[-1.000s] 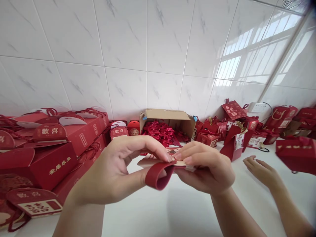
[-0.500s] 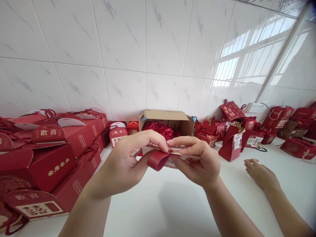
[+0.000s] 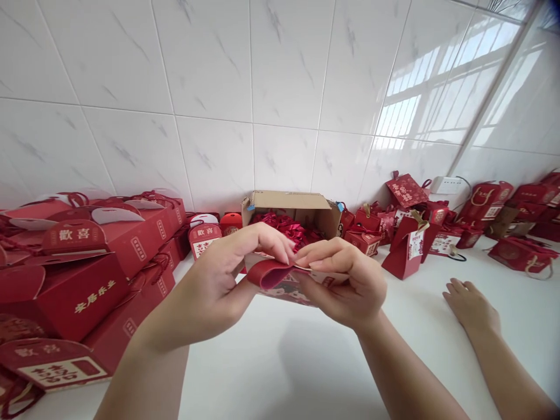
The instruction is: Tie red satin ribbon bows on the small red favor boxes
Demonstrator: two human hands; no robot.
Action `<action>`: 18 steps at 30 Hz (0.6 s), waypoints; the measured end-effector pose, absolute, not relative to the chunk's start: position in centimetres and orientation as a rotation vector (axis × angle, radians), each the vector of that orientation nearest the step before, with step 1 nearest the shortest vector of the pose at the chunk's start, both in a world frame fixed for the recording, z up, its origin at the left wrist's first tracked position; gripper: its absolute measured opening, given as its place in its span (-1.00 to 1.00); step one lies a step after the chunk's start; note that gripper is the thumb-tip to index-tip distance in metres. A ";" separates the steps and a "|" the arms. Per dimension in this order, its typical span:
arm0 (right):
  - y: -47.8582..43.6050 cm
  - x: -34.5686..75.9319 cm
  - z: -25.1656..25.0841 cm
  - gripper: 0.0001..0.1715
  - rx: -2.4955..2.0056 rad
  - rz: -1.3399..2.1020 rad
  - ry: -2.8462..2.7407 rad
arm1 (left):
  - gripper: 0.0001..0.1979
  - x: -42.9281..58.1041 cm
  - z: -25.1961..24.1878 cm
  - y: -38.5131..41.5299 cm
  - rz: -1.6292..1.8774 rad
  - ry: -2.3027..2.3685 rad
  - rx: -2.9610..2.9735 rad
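Note:
Over the white table, both my hands hold a small gift box with a patterned front (image 3: 286, 291). A wide red strap (image 3: 262, 279) stands out in a loop at its top. My left hand (image 3: 219, 280) is closed, thumb and fingertips pinching the strap near its inner end. My right hand (image 3: 352, 283) grips the box's top edge between thumb and fingers, its fingertips almost meeting the left ones. The spot where the strap meets the box is partly hidden by my fingers.
Stacked red gift boxes (image 3: 100, 291) fill the left side. An open cardboard carton (image 3: 289, 200) with red ribbons stands by the tiled wall. A tall red box (image 3: 405, 251) and other boxes sit right. A co-worker's hand (image 3: 475, 309) rests on the table (image 3: 245, 367).
The red strap's loop has shifted left and flattened, and more of the box's patterned front shows. The co-worker's hand has moved slightly right.

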State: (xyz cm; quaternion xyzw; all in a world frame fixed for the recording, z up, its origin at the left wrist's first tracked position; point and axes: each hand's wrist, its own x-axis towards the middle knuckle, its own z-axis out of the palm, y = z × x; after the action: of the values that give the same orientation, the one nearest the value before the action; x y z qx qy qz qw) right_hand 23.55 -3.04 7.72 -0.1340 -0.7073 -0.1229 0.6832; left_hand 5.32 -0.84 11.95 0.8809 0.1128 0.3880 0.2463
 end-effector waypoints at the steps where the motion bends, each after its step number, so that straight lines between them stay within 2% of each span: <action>1: -3.0 23.5 7.7 -0.72 -0.304 -0.275 -1.580 | -0.74 5.3 12.0 -0.9 1.049 0.335 2.424; 7: -2.8 23.5 7.5 -0.76 -0.395 -0.167 -1.553 | -0.84 5.8 11.3 -0.6 1.060 0.514 2.343; 11: -2.5 23.6 7.1 -0.77 -0.537 0.104 -1.506 | -0.84 6.3 10.8 0.1 1.117 0.610 2.319; 15: -1.6 24.7 7.2 -0.64 -0.783 0.521 -1.502 | -0.71 6.1 10.5 1.2 0.963 0.697 2.345; 18: -0.6 26.8 7.7 -0.60 -1.057 0.581 -1.527 | -0.54 5.7 10.1 2.0 0.972 0.853 2.435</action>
State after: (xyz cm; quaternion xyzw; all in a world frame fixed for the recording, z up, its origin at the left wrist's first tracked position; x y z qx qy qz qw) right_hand 26.83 -0.63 7.74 -0.4488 -0.6487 0.2467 0.5630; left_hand 5.67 2.01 10.12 0.8669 0.3037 0.3461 0.1912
